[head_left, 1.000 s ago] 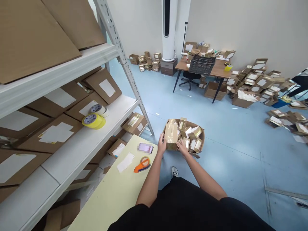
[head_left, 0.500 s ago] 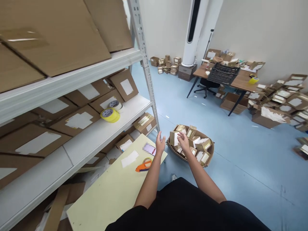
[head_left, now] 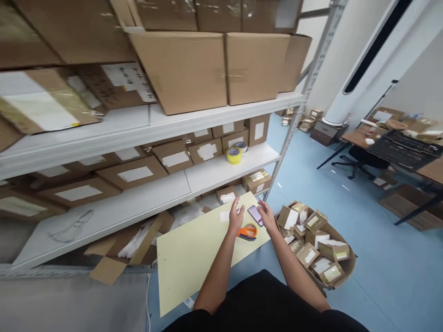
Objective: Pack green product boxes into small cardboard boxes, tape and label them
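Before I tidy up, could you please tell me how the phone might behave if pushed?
The phone looks like a thin, flat slab, so likely stiff and unlikely to roll. Lying flat on the smooth-looking table, it would probably slide rather than tip.

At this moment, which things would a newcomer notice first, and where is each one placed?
Probably the carton packed with small boxes, on the blue floor right of the pale yellow table. Next, the orange tool on that table, beside the left hand, and the phone near the right hand. Farther back, yellow tape stands out on the grey shelf.
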{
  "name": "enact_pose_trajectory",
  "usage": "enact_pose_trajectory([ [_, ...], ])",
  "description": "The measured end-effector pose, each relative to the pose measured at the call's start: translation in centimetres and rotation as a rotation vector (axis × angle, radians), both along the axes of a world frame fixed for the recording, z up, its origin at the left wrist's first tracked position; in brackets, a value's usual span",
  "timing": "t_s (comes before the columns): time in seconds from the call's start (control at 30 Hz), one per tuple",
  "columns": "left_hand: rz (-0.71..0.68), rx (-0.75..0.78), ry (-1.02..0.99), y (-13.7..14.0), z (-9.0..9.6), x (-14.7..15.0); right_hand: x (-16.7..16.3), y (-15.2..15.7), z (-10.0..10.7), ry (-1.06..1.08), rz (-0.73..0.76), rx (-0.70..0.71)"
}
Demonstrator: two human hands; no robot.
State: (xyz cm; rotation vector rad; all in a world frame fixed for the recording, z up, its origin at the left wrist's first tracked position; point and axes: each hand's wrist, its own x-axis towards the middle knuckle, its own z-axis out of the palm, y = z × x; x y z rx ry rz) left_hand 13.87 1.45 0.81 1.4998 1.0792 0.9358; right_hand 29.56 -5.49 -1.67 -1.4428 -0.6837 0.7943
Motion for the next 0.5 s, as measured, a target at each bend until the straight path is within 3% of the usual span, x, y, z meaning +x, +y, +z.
enact_pose_trajectory([
  [0.27, 0.169, -0.074, -0.117, 0.6, -1.5, -14.6, -12.8, 2.4, -0.3, -0.059, 0.198, 0.014],
  [0.37, 0.211, -0.119, -0.127, 0.2, -2.4, -17.6, -15.0, 2.4, -0.7, -0.063, 0.220, -0.013],
  [0.5, 0.222, -0.154, -0.120, -0.7, -3.9, -19.2, -15.6, 2.0, -2.1, -0.080, 0.241, -0.059],
])
